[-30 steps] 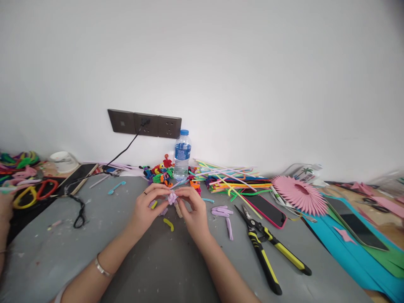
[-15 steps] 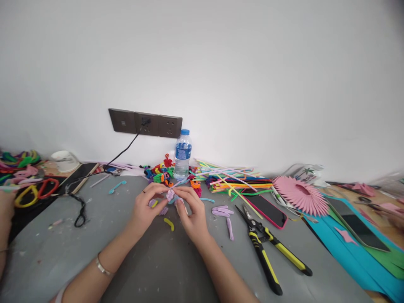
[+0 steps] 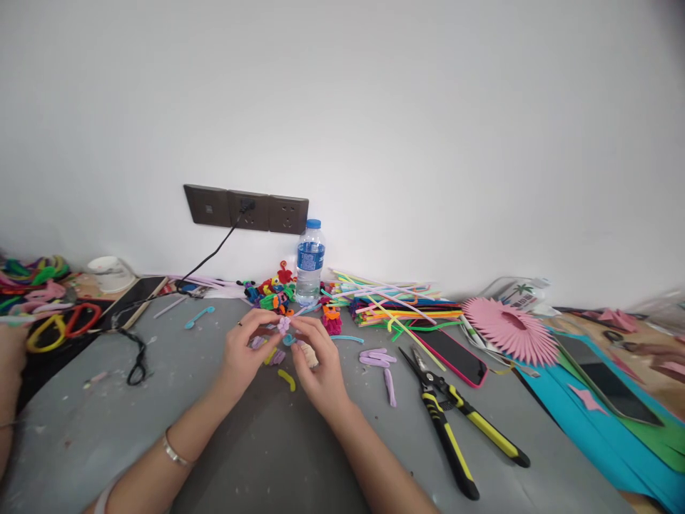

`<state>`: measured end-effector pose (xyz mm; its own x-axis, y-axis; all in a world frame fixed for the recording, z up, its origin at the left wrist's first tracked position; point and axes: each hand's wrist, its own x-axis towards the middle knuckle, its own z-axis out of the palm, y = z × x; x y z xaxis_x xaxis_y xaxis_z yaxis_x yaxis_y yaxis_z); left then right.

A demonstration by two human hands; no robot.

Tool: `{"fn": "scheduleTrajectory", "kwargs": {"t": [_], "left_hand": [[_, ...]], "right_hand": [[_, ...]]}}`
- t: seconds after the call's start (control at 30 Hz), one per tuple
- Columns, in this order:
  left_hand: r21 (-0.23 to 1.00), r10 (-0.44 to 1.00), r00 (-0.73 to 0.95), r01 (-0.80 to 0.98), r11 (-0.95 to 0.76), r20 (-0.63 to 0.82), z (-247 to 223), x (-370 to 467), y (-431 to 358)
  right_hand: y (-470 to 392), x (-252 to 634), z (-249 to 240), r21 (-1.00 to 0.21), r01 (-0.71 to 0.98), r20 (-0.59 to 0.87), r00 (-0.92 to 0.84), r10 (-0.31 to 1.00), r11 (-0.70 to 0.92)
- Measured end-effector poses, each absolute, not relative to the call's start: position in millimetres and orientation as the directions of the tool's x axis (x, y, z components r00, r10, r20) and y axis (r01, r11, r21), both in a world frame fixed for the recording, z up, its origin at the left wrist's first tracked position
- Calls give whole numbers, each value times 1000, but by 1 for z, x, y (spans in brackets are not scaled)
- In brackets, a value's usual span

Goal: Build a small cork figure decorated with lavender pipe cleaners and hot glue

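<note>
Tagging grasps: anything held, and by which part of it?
A small lilac flower, by its outer edge, in the grip of the left hand. The right hand meets its opposite edge; can't tell whether it grips too.

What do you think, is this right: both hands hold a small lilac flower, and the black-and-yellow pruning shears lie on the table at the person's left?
Not quite: the head view shows the pruning shears on the table at the person's right. The left hand and right hand do hold the lilac flower.
</note>
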<state>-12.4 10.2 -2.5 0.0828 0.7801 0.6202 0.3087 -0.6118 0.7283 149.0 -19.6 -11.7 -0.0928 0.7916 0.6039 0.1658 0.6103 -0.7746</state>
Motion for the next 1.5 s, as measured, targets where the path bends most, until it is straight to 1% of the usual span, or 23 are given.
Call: {"fn": "scheduleTrajectory", "kwargs": {"t": [0.2, 0.47, 1.07, 1.5], "left_hand": [[719, 771, 99, 302, -626, 629, -4, -15, 11], [705, 767, 105, 329, -628, 633, -6, -17, 13], [644, 727, 96, 395, -655, 680, 0, -16, 11], [652, 734, 87, 399, -645, 673, -3, -16, 11]], "right_hand": [[-20, 148, -11, -803, 91, 582, -95, 807, 590], [-19, 149, -8, -821, 34, 563, -122, 817, 570], [-19, 152, -12, -816, 72, 556, -173, 813, 573], [-19, 151, -11, -831, 29, 540, -195, 819, 555]]}}
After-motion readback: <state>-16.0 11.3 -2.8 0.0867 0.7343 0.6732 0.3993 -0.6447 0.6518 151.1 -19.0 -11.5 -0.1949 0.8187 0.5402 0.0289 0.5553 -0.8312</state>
